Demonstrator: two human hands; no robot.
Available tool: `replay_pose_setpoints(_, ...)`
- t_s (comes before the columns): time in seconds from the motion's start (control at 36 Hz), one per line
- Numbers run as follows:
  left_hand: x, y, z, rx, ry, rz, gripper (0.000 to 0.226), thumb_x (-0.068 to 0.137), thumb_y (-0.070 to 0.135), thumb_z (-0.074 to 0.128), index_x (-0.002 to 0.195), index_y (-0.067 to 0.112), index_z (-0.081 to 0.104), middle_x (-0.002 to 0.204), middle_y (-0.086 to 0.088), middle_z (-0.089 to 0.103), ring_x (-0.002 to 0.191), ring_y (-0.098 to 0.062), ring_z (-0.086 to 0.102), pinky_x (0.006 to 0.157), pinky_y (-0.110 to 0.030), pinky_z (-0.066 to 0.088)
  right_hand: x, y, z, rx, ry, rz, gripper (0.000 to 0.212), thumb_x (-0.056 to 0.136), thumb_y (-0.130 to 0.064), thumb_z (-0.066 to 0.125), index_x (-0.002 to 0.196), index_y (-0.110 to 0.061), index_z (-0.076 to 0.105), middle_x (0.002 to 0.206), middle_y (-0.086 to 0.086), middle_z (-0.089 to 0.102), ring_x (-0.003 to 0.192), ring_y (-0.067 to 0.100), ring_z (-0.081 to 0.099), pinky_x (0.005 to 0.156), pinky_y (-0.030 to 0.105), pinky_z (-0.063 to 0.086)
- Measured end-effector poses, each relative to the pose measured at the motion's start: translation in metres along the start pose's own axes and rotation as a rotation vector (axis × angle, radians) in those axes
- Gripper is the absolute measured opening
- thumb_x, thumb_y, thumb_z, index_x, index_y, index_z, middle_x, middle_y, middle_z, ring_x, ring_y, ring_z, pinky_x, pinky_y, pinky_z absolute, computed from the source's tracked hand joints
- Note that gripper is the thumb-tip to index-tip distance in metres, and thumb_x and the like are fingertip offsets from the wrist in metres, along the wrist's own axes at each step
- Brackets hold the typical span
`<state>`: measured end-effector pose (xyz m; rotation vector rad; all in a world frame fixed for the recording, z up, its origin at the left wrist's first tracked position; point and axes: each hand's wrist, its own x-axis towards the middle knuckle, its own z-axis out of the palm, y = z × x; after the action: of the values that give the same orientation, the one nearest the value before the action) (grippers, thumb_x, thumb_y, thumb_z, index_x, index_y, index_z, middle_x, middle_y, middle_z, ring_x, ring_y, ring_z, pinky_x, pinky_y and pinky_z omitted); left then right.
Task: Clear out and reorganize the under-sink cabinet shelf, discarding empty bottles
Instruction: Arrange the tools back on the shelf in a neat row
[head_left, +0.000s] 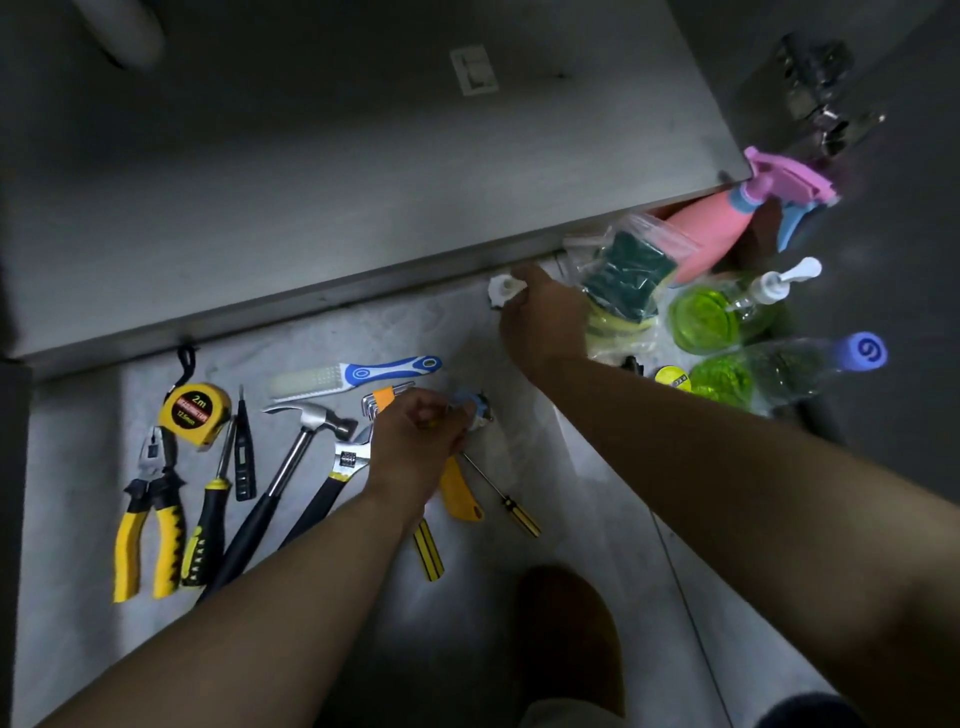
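The right hand (540, 317) held a small white plastic piece (501, 291) in its curled fingers. The left hand (421, 431) pinched a small blue thing (475, 408). Just past the right hand lay the pink spray bottle (701, 244). It was likely light and slippery, and its thin neck looked best to hold.

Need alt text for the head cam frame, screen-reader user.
Seen from above, a person's right hand grips a small white plastic part while the left hand pinches a small blue item. A tape measure, pliers and hammer lie at left; a pink spray bottle, green pump bottle and blue-capped green bottle lie at right.
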<state>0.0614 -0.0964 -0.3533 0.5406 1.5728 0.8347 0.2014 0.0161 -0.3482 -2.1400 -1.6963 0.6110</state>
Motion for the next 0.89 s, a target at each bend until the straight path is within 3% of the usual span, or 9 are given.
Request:
replay_pose_setpoints(0.08, -0.001, -0.001, 0.001, 0.011, -0.008, 0.013, 0.022, 0.088, 0.005, 0.077, 0.104, -0.005, 0.065, 0.096, -0.025, 0.073, 0.075, -0.023, 0.071, 0.07, -0.034, 0.062, -0.031, 0.004, -0.008, 0.189, 0.009, -0.068, 0.028, 0.089, -0.007, 0.056, 0.115, -0.012, 0.064, 0.084, 0.004, 0.066, 0.082, 0.027, 0.066, 0.072, 0.034, 0.052)
replay_pose_setpoints(0.17, -0.001, -0.002, 0.004, 0.021, 0.001, 0.029, 0.014, 0.088, 0.006, 0.077, 0.096, 0.002, 0.067, 0.091, -0.019, 0.074, 0.088, -0.036, 0.073, 0.086, -0.052, 0.06, -0.052, 0.018, -0.022, 0.123, 0.139, -0.167, 0.029, 0.088, -0.017, 0.061, 0.116, -0.019, 0.062, 0.1, 0.003, 0.056, 0.089, 0.022, 0.058, 0.072, 0.033, 0.05)
replay_pose_setpoints(0.22, -0.002, -0.004, 0.006, 0.03, 0.003, 0.039, 0.016, 0.088, 0.008, 0.078, 0.098, 0.001, 0.067, 0.091, -0.019, 0.074, 0.091, -0.039, 0.073, 0.086, -0.053, 0.06, -0.051, 0.029, -0.036, -0.022, 0.277, -0.183, 0.037, 0.084, -0.024, 0.063, 0.12, -0.02, 0.064, 0.108, 0.009, 0.05, 0.1, 0.027, 0.051, 0.081, 0.033, 0.044)
replay_pose_setpoints(0.28, -0.002, -0.007, 0.009, 0.042, -0.002, 0.043, 0.02, 0.087, 0.009, 0.078, 0.1, -0.001, 0.067, 0.09, -0.019, 0.075, 0.081, -0.03, 0.074, 0.081, -0.05, 0.061, -0.042, 0.037, -0.051, -0.184, 0.33, -0.11, 0.048, 0.081, -0.034, 0.064, 0.129, -0.026, 0.062, 0.111, 0.01, 0.046, 0.103, 0.03, 0.046, 0.085, 0.038, 0.042)
replay_pose_setpoints(0.39, -0.007, -0.008, 0.018, 0.048, -0.027, 0.041, 0.021, 0.087, 0.007, 0.078, 0.099, -0.003, 0.065, 0.093, -0.023, 0.073, 0.078, -0.024, 0.072, 0.075, -0.04, 0.062, -0.02, 0.049, -0.064, -0.343, 0.143, -0.016, 0.06, 0.085, -0.046, 0.068, 0.141, -0.034, 0.051, 0.135, 0.014, 0.041, 0.124, 0.034, 0.042, 0.095, 0.044, 0.044)
replay_pose_setpoints(0.56, -0.007, -0.004, 0.025, 0.033, -0.056, 0.042, 0.017, 0.087, 0.007, 0.078, 0.098, -0.001, 0.067, 0.093, -0.022, 0.073, 0.081, -0.027, 0.072, 0.071, -0.03, 0.061, -0.005, 0.059, -0.067, -0.286, 0.066, -0.05, 0.041, 0.08, -0.006, 0.058, 0.121, -0.01, 0.063, 0.138, 0.018, 0.047, 0.124, 0.037, 0.044, 0.099, 0.038, 0.041)
replay_pose_setpoints(0.67, -0.005, -0.003, 0.024, 0.026, -0.051, 0.035, 0.016, 0.087, 0.008, 0.078, 0.098, 0.002, 0.067, 0.093, -0.021, 0.074, 0.084, -0.031, 0.073, 0.08, -0.039, 0.061, -0.009, 0.066, -0.07, -0.194, 0.117, -0.133, 0.039, 0.071, 0.007, 0.048, 0.107, 0.004, 0.062, 0.126, 0.024, 0.058, 0.116, 0.04, 0.052, 0.102, 0.045, 0.04)
replay_pose_setpoints(0.75, -0.003, -0.004, 0.024, 0.053, -0.051, 0.044, 0.019, 0.087, 0.009, 0.078, 0.101, 0.0, 0.068, 0.093, -0.018, 0.075, 0.083, -0.027, 0.074, 0.076, -0.034, 0.062, -0.011, 0.072, -0.074, -0.17, 0.081, -0.113, 0.046, 0.073, 0.009, 0.046, 0.116, 0.001, 0.06, 0.132, 0.02, 0.058, 0.129, 0.039, 0.048, 0.108, 0.048, 0.037)
replay_pose_setpoints(0.89, -0.002, -0.002, 0.028, 0.046, -0.059, 0.057, 0.015, 0.087, 0.007, 0.078, 0.099, 0.004, 0.069, 0.095, -0.015, 0.075, 0.088, -0.024, 0.074, 0.075, -0.028, 0.063, -0.029, 0.065, -0.078, -0.184, 0.194, -0.132, 0.044, 0.066, 0.009, 0.05, 0.104, -0.009, 0.065, 0.142, 0.009, 0.055, 0.136, 0.035, 0.042, 0.111, 0.048, 0.034)
